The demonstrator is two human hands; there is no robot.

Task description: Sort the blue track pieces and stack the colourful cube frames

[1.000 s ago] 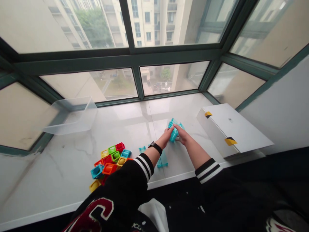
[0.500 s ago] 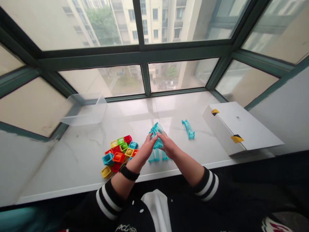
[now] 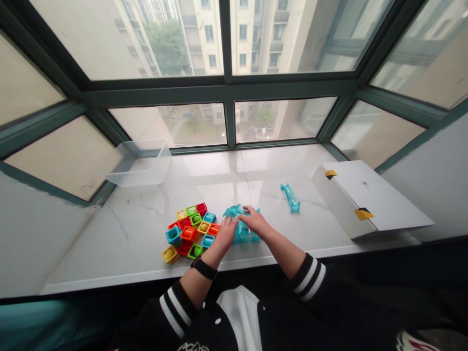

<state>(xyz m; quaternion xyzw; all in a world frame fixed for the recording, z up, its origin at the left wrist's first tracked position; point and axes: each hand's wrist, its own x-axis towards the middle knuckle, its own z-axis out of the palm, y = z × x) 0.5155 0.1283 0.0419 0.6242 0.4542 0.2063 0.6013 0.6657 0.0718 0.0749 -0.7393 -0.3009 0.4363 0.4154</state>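
A bunch of translucent teal track pieces lies on the white marble sill. My left hand rests on their left side and my right hand covers their right side; both have their fingers closed on the pieces. Just left of my left hand sits a cluster of several coloured square blocks, red, orange, yellow, green and blue. One more teal track piece lies alone further right. A black watch is on my left wrist.
A clear plastic bin stands at the back left against the window frame. A white cardboard box with yellow tape corners lies at the right end of the sill. Window panes surround the sill on three sides.
My hands carried the teal pieces from the right of the sill leftward, then lowered them onto the surface beside the coloured blocks. One teal piece stayed behind on the right.
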